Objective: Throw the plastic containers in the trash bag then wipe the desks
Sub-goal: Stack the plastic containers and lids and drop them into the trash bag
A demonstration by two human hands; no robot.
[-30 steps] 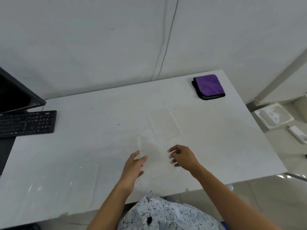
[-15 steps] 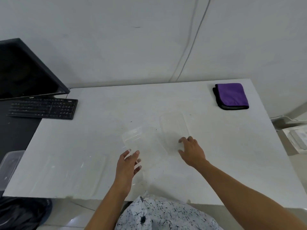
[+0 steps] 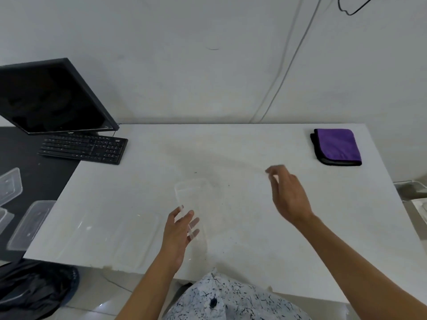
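Gripping a clear container (image 3: 191,204) by its near end, the left hand (image 3: 179,236) lifts it off the tabletop (image 3: 254,227), likely bound for the black bag (image 3: 34,287) at lower left; the right hand (image 3: 290,199) hovers with loose, empty fingers (image 3: 273,173).

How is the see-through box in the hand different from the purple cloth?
The clear container is see-through and stiff; the purple cloth is solid-coloured and soft, folded flat. The container is held by the left hand near the front of the white desk; the cloth lies untouched at the far right corner. The container is long and narrow; the cloth is squarish. Both are at the same desk.
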